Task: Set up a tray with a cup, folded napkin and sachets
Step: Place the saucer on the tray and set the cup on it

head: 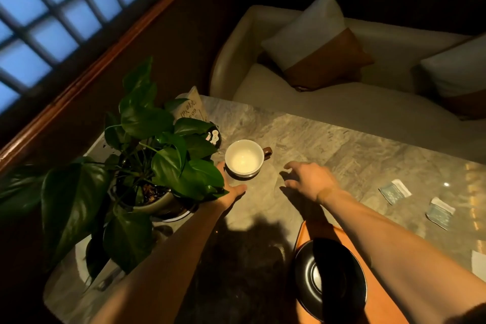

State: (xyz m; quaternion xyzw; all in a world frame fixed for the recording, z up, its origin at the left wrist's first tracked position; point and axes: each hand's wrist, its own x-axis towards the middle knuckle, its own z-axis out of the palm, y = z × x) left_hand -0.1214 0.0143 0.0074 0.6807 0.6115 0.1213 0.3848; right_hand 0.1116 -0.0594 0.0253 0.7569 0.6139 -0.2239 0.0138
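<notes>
1. I see the white ceramic cup with a brown handle (244, 157) standing upright on the grey marble-patterned tabletop (328, 139), handle turned to the right, interior empty.
2. My left hand (231, 187) lies low beside the cup's near-left side, thumb close to the rim, fingers spread. It is released; I cannot tell whether the thumb touches the cup.
3. My right hand (305, 179) hovers to the right of the cup, apart from it, fingers curled loosely and spread. It is released and grasps nothing.
4. The orange rectangular tray (307, 231) sits at the near edge of the tabletop, under my right forearm. A black round saucer (328, 279) rests on it.
5. Two pale blue-and-white paper sachets (394, 191) lie flat on the tabletop to the right, well apart from the cup and off the tray; the second one (440, 213) lies just nearer than the first.
6. A white item (478, 265) shows at the right edge of the frame; it is cut off and I cannot identify it.
7. A green leafy potted plant (147, 160) stands left of the cup, its leaves overlapping my left wrist.
8. A cream sofa with white-and-brown cushions (315, 42) stands beyond the tabletop.
</notes>
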